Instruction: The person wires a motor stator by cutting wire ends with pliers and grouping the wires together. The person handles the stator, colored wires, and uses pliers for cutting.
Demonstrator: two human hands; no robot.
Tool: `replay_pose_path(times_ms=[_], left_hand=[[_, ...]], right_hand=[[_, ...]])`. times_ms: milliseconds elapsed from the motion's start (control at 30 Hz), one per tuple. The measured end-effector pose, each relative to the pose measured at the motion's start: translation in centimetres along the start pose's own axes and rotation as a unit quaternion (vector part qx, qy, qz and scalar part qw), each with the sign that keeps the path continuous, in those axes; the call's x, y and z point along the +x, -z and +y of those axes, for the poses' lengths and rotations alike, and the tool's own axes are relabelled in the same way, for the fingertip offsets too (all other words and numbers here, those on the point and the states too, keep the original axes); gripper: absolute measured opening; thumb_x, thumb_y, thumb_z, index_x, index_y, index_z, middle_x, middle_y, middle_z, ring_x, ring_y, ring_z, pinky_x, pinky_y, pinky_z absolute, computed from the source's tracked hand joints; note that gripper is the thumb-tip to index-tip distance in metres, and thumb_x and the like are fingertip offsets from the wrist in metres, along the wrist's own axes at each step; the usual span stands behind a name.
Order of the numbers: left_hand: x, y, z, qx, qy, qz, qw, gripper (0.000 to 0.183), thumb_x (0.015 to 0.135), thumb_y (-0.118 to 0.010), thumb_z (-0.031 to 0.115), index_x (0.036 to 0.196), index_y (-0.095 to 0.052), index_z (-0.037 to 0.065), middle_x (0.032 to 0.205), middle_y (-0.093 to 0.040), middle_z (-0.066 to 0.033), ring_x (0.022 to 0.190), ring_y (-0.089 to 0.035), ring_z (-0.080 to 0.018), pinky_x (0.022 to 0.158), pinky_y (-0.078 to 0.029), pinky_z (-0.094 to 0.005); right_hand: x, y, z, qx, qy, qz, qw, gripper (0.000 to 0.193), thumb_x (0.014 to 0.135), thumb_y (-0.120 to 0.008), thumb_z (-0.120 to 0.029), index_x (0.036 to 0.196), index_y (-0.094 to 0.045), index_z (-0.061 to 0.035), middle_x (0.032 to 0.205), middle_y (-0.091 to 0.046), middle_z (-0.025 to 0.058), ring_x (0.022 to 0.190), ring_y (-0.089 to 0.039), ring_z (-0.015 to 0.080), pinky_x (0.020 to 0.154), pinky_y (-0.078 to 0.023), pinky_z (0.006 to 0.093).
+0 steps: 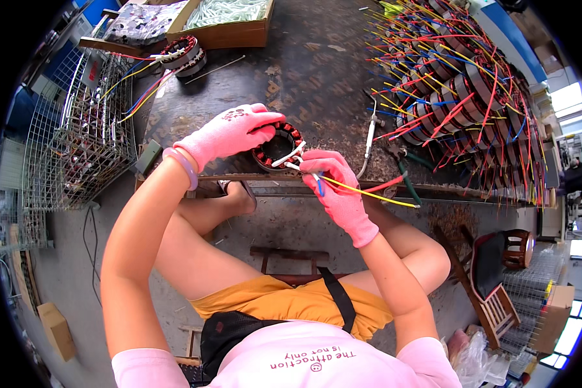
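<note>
A ring-shaped motor stator with red-brown windings sits at the table's near edge. In its pink glove, my left hand grips the ring's upper left side, fingers curled over the rim. My right hand, gloved alike, pinches lead wires at the ring's lower right. White sleeving covers the wires where they leave the windings. Yellow, blue and red ends stick out past my right fingers; the fingertips partly hide the join.
A large stack of wired stators fills the table's right side. Nearer lie a white-handled tool and green-handled pliers. At the back left are another stator and a cardboard box of white sleeves. A wire basket stands left.
</note>
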State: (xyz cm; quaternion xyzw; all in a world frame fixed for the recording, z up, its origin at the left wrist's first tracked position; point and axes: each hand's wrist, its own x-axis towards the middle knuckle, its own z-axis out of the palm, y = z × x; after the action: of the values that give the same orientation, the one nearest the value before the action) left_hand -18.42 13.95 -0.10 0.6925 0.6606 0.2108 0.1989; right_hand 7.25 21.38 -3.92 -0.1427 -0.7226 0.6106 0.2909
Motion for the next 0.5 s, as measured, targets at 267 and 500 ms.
replay_pose_path(times_ms=[267,500], left_hand=[[-1.7,-4.6,5.8,0.119,-0.031,0.225,0.967,0.012,0.084,-0.072,0.019,0.092,-0.073,0.01,0.105,-0.065,-0.0054,0.1,-0.061,-0.0281,0.088,-0.048,-0.0419],[-1.3,-6.7,5.9,-0.065,0.099,0.289,0.95,0.013,0.089,-0.068,0.018,0.09,-0.073,0.006,0.108,-0.064,-0.0078,0.102,-0.061,-0.0272,0.09,-0.048,-0.0396]], right_hand=[[-0.3,-0.5,2.2,-0.025,0.062,0.019,0.998,0.018,0.088,-0.07,-0.001,0.104,-0.066,-0.009,0.125,-0.05,0.0079,0.118,-0.052,0.0189,0.098,-0.047,0.0317],[-0.9,-1.0,2.1,0.112,-0.02,0.023,0.993,0.019,0.09,-0.069,-0.001,0.107,-0.065,-0.0087,0.127,-0.049,0.008,0.118,-0.053,0.0177,0.097,-0.048,0.0313]])
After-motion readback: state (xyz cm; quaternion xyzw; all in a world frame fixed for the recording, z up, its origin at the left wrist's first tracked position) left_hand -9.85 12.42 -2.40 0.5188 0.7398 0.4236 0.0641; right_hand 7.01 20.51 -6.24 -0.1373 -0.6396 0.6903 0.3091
